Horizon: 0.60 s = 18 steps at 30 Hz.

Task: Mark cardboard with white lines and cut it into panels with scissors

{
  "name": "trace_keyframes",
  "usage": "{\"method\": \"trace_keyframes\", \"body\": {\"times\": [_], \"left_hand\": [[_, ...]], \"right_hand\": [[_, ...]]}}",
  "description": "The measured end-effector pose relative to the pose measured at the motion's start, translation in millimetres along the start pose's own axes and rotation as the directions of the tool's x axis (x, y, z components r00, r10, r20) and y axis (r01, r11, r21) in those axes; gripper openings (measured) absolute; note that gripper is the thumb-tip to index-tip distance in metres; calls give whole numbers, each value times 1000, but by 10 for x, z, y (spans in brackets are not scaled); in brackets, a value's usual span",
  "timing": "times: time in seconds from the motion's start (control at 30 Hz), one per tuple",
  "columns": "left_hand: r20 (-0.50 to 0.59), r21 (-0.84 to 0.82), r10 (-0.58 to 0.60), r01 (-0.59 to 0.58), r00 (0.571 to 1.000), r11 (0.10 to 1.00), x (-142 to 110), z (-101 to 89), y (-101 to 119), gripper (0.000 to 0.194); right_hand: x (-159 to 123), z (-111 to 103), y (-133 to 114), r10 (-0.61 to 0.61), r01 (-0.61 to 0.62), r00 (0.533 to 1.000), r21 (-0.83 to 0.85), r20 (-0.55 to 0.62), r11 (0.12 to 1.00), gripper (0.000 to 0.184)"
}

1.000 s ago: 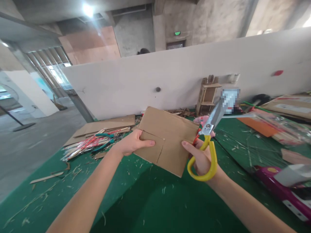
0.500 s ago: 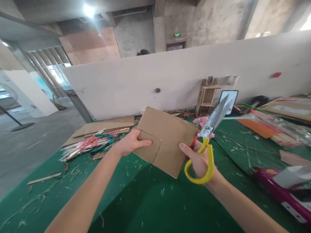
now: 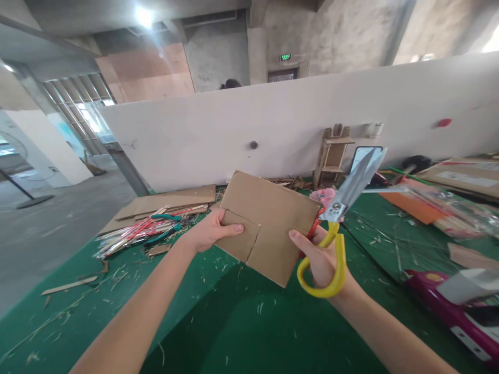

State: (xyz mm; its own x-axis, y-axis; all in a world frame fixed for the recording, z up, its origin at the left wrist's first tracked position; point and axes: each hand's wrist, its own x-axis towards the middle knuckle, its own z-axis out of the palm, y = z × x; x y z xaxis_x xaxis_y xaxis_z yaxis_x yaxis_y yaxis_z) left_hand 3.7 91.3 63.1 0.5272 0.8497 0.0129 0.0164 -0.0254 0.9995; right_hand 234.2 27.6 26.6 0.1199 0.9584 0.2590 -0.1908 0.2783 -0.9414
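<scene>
A flat piece of brown cardboard (image 3: pixel 268 208) is held tilted above the green table, its lower left corner marked off by an L-shaped cut or line. My left hand (image 3: pixel 212 228) pinches that corner, thumb on top. On the right edge, my right hand (image 3: pixel 317 254) grips the cardboard, thumb on its face, fingers hidden behind. Yellow-handled scissors (image 3: pixel 339 254) hang on the same hand, blades pointing up and right, away from the cardboard. Something red and partly hidden (image 3: pixel 315 227) shows between the cardboard's right edge and the scissors.
Bundled wooden sticks in plastic (image 3: pixel 132 231) and teal-handled pliers (image 3: pixel 167 228) lie left. A small cardboard stand (image 3: pixel 333 156) and a phone (image 3: pixel 362 156) are at the back. A purple device (image 3: pixel 448 311) sits right. Scraps litter the green table (image 3: pixel 234 332); a white partition (image 3: pixel 195 135) rises behind.
The scissors have swung slightly to the right, their blades leaning further over. Both hands keep their hold on the cardboard, which has hardly moved.
</scene>
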Motion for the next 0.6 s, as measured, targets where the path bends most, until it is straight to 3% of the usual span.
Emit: {"method": "trace_keyframes", "body": {"times": [0.1,0.27,0.37,0.6], "left_hand": [[18,-32,-41,41,999,999,-27,-13,46,43],[-51,-85,-121,117,991,990,17,98,75,49],[-75,-88,-138,131,988,987,23,129,75,49],[-110,33,40,-36,993,999,-12,137,99,47]], "right_hand": [[-9,9,-16,-7,7,1000,0,19,1000,36],[15,7,-39,-134,123,990,-229,-37,966,37],[25,17,29,-36,24,996,-150,-78,988,43],[32,21,134,94,-85,993,113,-74,990,54]]}}
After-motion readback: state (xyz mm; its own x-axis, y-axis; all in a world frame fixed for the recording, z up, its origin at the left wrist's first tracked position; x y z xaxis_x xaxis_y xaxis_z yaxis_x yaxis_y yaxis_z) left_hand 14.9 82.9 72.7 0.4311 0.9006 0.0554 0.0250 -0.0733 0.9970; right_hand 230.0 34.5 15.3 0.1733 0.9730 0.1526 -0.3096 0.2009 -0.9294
